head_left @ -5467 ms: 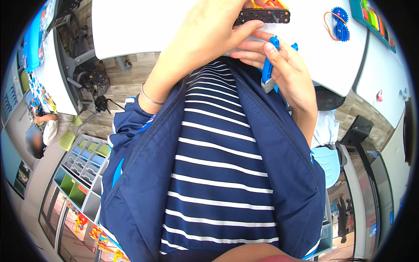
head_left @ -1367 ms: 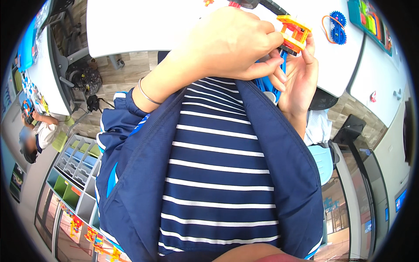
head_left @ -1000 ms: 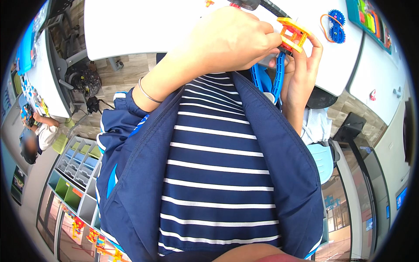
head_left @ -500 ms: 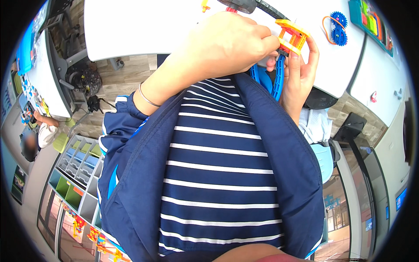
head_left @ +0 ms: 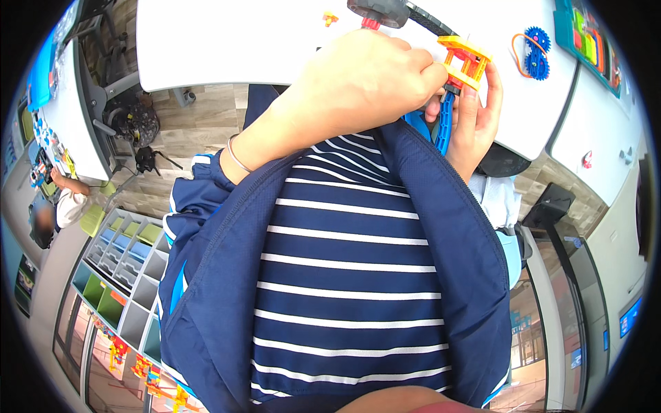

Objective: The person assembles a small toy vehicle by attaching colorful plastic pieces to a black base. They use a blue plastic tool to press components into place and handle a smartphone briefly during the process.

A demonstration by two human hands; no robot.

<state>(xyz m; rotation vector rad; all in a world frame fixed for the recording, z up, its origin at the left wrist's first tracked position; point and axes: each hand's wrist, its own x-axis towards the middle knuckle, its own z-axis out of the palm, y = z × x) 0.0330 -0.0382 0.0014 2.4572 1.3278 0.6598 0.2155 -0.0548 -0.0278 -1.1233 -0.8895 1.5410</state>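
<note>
Close in front of my chest, both hands are on a toy building-block model. Its upper part is a yellow and orange frame (head_left: pixel 465 60); below it run blue curved beams (head_left: pixel 445 124). My left hand (head_left: pixel 372 81) reaches across from the left with its back up, its fingers closed at the frame's near left side. Those fingertips are partly hidden. From the right side my right hand (head_left: pixel 476 120) grips the frame and beams, thumb against the yellow piece. Beyond the hands lies a black wheel (head_left: pixel 385 12) with a red hub, beside a dark ridged strip (head_left: pixel 430 19).
The white table (head_left: pixel 220 45) carries a small yellow piece (head_left: pixel 330 18) and blue gears (head_left: pixel 537 54) with an orange band. A teal tray (head_left: pixel 589 41) of coloured parts stands far right. Shelves with bins (head_left: pixel 124 255) are at lower left. Another person (head_left: pixel 69 206) works at a far-left table.
The view has shifted slightly, so the table things sit a little lower. Both hands stay on the model, which appears slightly farther right.
</note>
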